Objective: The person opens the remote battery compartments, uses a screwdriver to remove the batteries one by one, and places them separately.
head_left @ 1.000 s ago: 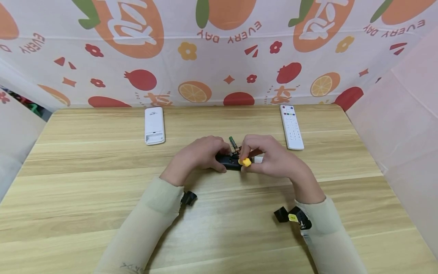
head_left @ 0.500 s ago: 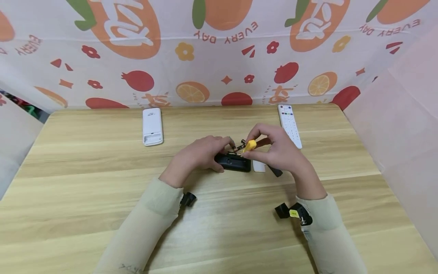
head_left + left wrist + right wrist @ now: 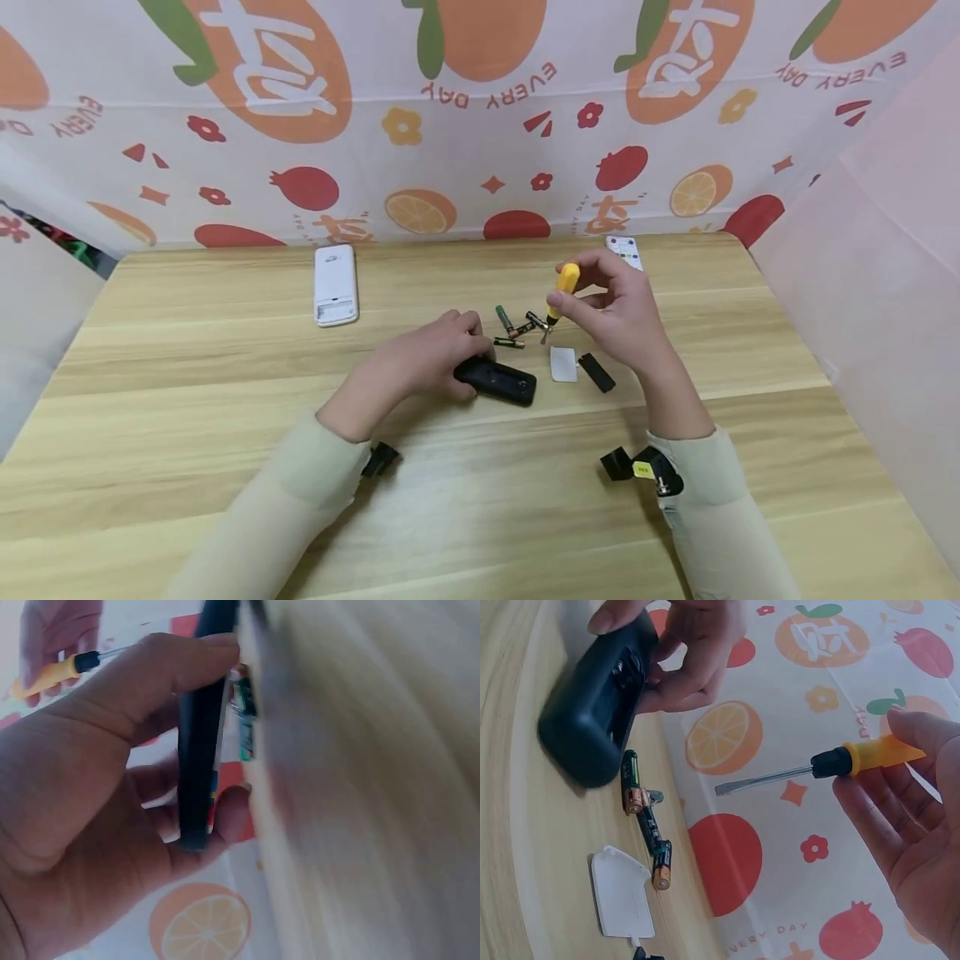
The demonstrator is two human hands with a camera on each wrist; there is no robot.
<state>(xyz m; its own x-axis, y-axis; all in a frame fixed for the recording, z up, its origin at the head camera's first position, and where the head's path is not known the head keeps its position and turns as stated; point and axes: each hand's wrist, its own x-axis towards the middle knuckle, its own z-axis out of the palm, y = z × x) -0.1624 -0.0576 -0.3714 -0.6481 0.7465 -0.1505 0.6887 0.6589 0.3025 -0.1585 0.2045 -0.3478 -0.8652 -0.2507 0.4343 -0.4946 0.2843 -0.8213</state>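
My left hand (image 3: 435, 354) grips one end of a black remote control (image 3: 498, 383), thumb on one side and fingers on the other. Its open, hollow battery compartment shows in the right wrist view, while coloured buttons peek out along its other face in the left wrist view. A flat-tipped screwdriver (image 3: 847, 761) with a yellow handle is pinched between the thumb and fingers of my right hand (image 3: 618, 312), its tip pointing down near several loose batteries (image 3: 521, 331). Just right of the remote lie a white battery cover (image 3: 564, 364) and a black battery cover (image 3: 596, 372).
At the back left a white remote (image 3: 335, 285) lies face down, its battery bay uncovered. Another white remote (image 3: 625, 250) lies at the back right, mostly behind my right hand. A fruit-printed cloth (image 3: 450, 125) hangs along the table's far edge.
My left hand has drawn the black remote toward me and tilted it. The right hand has lifted the screwdriver away from the remote, back and to the right, uncovering the batteries and covers.
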